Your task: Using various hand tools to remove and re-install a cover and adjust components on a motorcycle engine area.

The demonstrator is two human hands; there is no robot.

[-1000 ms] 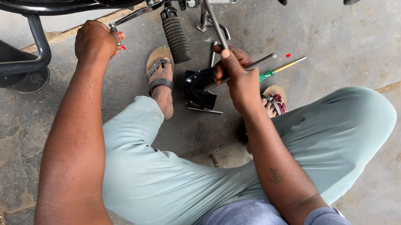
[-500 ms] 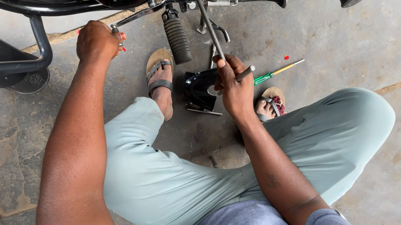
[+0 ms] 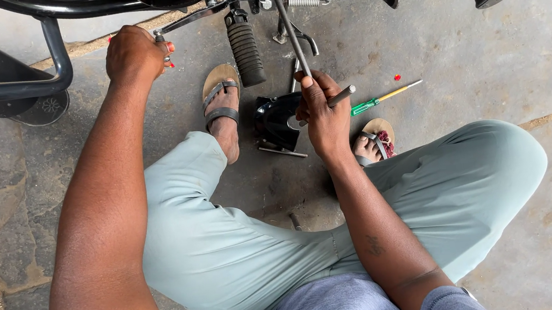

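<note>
Right hand [image 3: 324, 117] is clenched around a long dark metal rod [image 3: 287, 24], just above the black part [image 3: 277, 122] on the concrete floor [image 3: 470, 52]; a green-handled screwdriver [image 3: 379, 99] lies just beside that part. Farther off, left hand [image 3: 135, 53], arm outstretched, is closed around a thin metal lever [image 3: 190, 19] under the motorcycle.

The long dark metal rod [image 3: 288, 27] is thin and straight. It stands steeply, a little tilted, and its top end reaches up between the parts under the motorcycle. Its lower end joins a short cross handle [image 3: 339, 96], grey and round, which sticks out to the right side. The thin chrome lever [image 3: 197, 18] is shiny and narrow. It runs almost level under the motorcycle frame, and its left end lies lowest.
</note>
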